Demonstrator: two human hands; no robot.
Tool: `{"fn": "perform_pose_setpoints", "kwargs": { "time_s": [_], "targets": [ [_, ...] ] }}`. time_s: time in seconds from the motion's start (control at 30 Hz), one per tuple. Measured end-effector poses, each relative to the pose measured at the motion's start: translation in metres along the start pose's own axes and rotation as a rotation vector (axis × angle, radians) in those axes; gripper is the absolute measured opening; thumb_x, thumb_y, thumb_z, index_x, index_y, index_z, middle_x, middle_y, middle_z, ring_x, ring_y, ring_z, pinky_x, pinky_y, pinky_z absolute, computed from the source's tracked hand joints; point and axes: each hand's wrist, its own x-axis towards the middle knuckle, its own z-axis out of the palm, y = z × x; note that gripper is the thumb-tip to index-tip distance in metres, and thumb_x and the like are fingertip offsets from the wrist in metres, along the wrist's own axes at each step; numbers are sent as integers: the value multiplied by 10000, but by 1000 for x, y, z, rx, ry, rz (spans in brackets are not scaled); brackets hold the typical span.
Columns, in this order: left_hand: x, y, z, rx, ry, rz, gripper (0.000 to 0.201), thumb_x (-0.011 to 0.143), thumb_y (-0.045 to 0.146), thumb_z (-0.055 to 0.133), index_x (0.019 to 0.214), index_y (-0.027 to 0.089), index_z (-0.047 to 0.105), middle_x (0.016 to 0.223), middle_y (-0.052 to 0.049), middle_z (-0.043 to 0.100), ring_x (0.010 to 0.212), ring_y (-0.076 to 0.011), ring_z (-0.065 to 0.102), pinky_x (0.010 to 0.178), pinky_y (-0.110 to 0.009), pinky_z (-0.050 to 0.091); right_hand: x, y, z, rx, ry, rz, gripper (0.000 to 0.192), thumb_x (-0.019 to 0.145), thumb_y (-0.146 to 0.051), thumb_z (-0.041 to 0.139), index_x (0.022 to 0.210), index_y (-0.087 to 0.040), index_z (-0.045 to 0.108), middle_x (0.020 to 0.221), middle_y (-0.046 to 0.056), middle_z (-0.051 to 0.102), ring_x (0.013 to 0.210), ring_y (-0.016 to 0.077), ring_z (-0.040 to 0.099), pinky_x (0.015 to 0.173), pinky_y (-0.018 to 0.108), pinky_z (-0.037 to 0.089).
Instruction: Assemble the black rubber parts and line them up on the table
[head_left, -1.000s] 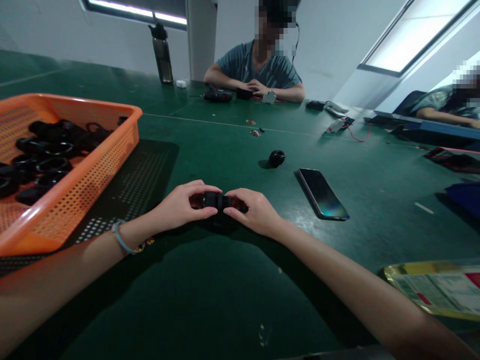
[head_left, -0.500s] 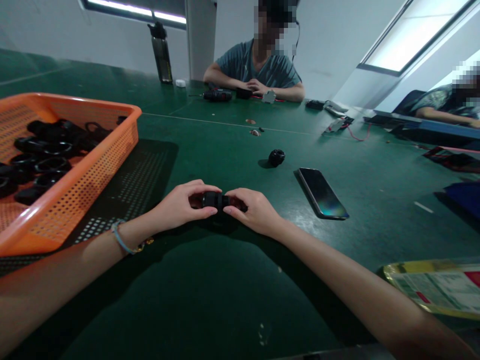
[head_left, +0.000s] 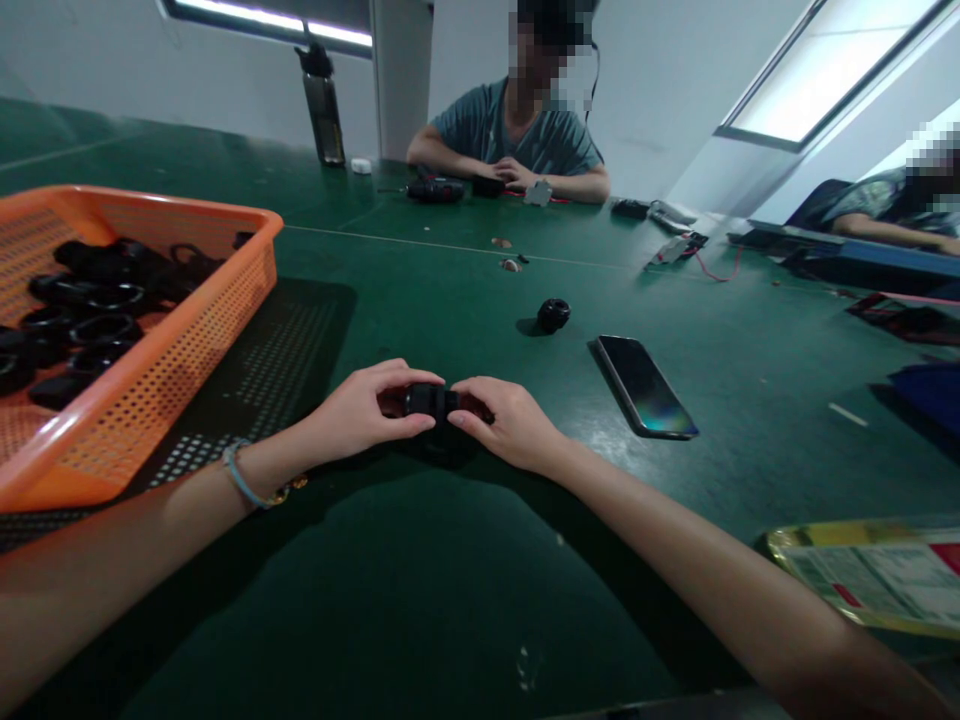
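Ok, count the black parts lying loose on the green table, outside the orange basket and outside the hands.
1. A single black part sits on the green table, beyond the hands and left of the phone. Smaller ones far off could be missed.

A wide dark green table [head_left: 420, 600] stretches out in front of me. To my left an orange perforated basket [head_left: 187, 330] sits on it, throwing a dotted shadow across the surface. Just beyond my hands a small black round part [head_left: 553, 314] lies by itself, with a dark smartphone [head_left: 643, 386] flat just to its right. At my near right a yellow-edged printed packet [head_left: 870, 578] rests by the table edge. Far across stands a dark water bottle [head_left: 324, 105], with a small white object [head_left: 361, 166] beside it.
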Motion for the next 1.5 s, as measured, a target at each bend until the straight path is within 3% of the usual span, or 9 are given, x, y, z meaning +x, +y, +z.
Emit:
{"fn": "perform_pose_setpoints", "kwargs": {
  "time_s": [0.1,0.27,0.47,1.23,1.5],
  "targets": [
    [1,-1,1,-90,-6,-41,457,654,375,669,1057,171,594,921,-33,568,829,-191,596,740,-353,535,-1,1,0,45,55,-26,206,840,-295,557,977,-142,585,839,59,643,703,145,558,637,282,440],
    [2,-5,2,-219,7,-99,484,604,357,718,1020,153,580,920,-47,645,862,-220,627,812,-420,519,-3,2,2,96,104,-87,571,709,-365,703,1194,-178,468,1022,88,624,876,194,584,682,322,486],
    [3,-3,1,-215,-13,-113,431,577,368,743,928,153,613,852,-32,665,814,-214,635,784,-400,529,-3,1,1,28,93,-131,348,754,-301,672,1048,-169,543,959,73,642,839,186,592,720,331,476],
    [-3,-1,5,3,18,32,384,639,378,714,945,164,620,872,-36,604,742,-186,611,671,-323,529,-4,-3,-1,-19,-20,-85,296,823,-309,559,1045,-112,559,935,104,653,786,190,583,704,326,453],
    [2,-4,5,-194,-14,-115,446,596,397,715,948,148,601,861,-37,648,819,-218,621,775,-401,522,-5,0,1,3,128,-169,431,770,-380,641,1099,-135,511,997,106,642,854,198,592,707,318,476]
  ]
}}
